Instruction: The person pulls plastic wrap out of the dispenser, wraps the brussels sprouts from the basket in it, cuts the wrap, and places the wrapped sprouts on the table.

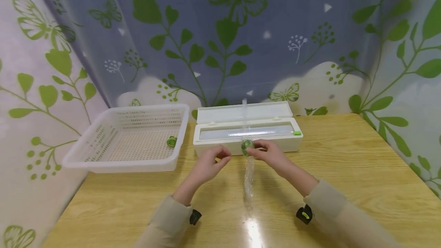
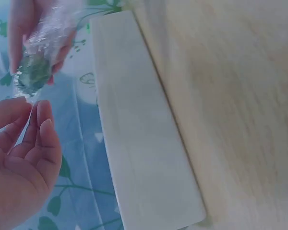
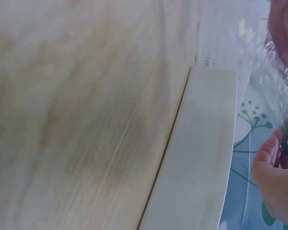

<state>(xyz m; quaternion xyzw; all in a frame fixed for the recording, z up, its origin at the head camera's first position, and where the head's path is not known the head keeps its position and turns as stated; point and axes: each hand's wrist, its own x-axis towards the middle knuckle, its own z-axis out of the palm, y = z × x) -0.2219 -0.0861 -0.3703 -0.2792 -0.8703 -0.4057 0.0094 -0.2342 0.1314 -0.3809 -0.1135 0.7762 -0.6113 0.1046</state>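
In the head view, a small mottled green ball (image 1: 247,147) sits in clear cling film (image 1: 249,181), in front of a white film dispenser (image 1: 227,144) with its lid (image 1: 213,115) raised. My right hand (image 1: 270,156) pinches the ball from the right with thumb and fingers. Left of the ball, my left hand (image 1: 210,163) hovers with loosely bent fingers, its thumb and forefinger tips close together. The left wrist view shows the film-covered ball (image 2: 32,74) just beyond the left fingertips (image 2: 44,108); whether they touch the film is unclear.
A white perforated basket (image 1: 125,165) stands at the left of the wooden table (image 1: 344,171), with another small green ball (image 1: 171,141) inside at its right. A green slider (image 1: 297,133) sits at the dispenser's right end. A patterned curtain (image 1: 193,22) closes off the back.
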